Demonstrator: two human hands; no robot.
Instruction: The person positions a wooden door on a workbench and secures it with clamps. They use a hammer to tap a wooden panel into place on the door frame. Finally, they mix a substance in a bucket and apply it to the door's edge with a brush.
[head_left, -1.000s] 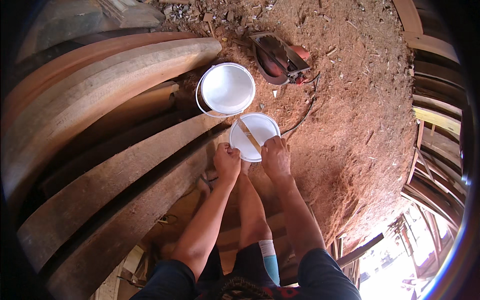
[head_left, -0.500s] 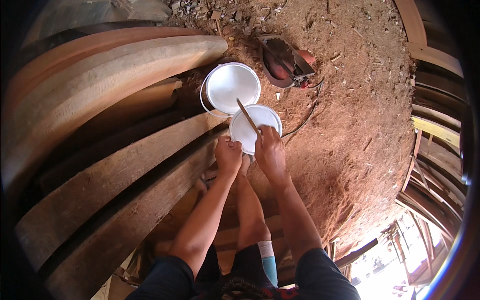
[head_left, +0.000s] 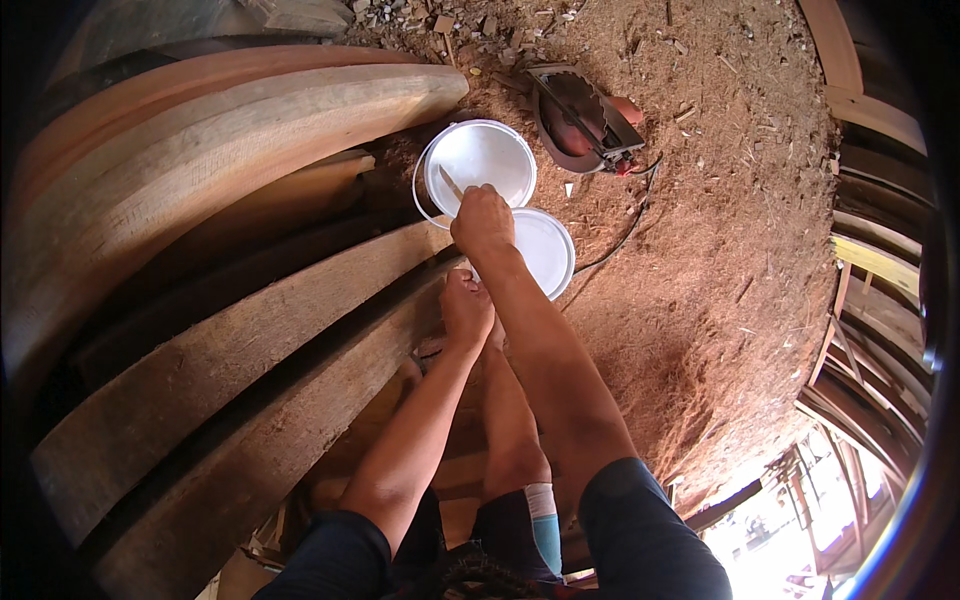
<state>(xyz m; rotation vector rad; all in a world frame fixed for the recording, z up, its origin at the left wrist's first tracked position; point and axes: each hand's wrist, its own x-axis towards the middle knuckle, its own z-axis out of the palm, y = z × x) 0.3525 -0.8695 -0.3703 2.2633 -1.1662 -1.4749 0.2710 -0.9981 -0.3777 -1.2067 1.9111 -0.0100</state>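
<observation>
My right hand (head_left: pixel 484 222) is closed around a thin flat wooden stick (head_left: pixel 451 182), its far end slanting over the white bucket (head_left: pixel 487 160). The bucket has a wire handle (head_left: pixel 418 197) hanging at its left side. Below and right of it is a round white lid-like disc (head_left: pixel 548 252), partly covered by my right hand and forearm. My left hand (head_left: pixel 467 308) is closed close to the disc's left edge, under my right wrist. Whatever its fingers hold is hidden.
Long thick timber boards (head_left: pixel 240 330) lie along the left. A circular saw (head_left: pixel 580 120) with a dark cable (head_left: pixel 640 215) rests on the sawdust-covered ground (head_left: pixel 730 200) beyond the bucket. Wood offcuts (head_left: pixel 480 25) litter the far ground, and more planks (head_left: pixel 880 260) stand at right.
My right hand has moved forward and left with the stick, from over the white disc to the near edge of the bucket. The left hand stays beside the disc. The view has shifted slightly.
</observation>
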